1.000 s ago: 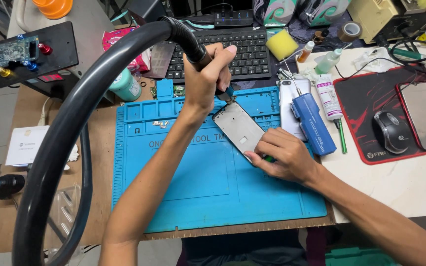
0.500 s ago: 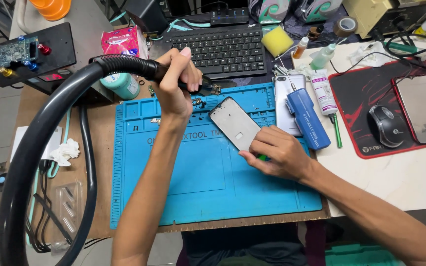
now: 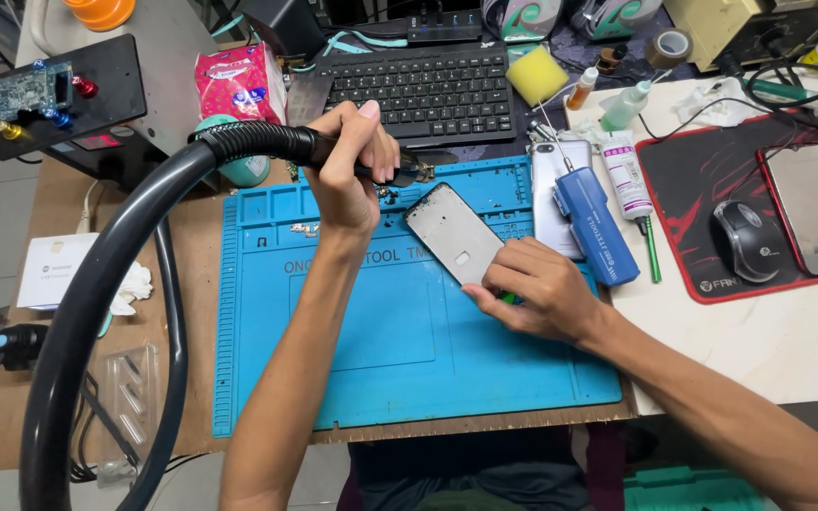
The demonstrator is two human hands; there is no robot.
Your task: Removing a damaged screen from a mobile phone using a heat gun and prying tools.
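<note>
A grey phone panel [image 3: 454,234] lies tilted on the blue silicone work mat [image 3: 409,331]. My right hand [image 3: 534,290] presses on its lower right corner, with something green under the fingers. My left hand [image 3: 350,168] grips the handle of a tool on a thick black ribbed hose [image 3: 97,312]. The tool's dark tip [image 3: 417,172] points at the mat just above the panel's top edge.
A black keyboard [image 3: 418,90] sits behind the mat. Right of the mat lie a white phone [image 3: 549,180], a blue box [image 3: 596,225], small bottles [image 3: 625,106], a mouse [image 3: 748,241] and another phone [image 3: 814,208] on a red-black pad. A black meter box [image 3: 68,99] stands at left.
My left hand has pulled the hose tool leftward and lower; the hose now loops lower across the left side. My right hand stays on the panel.
</note>
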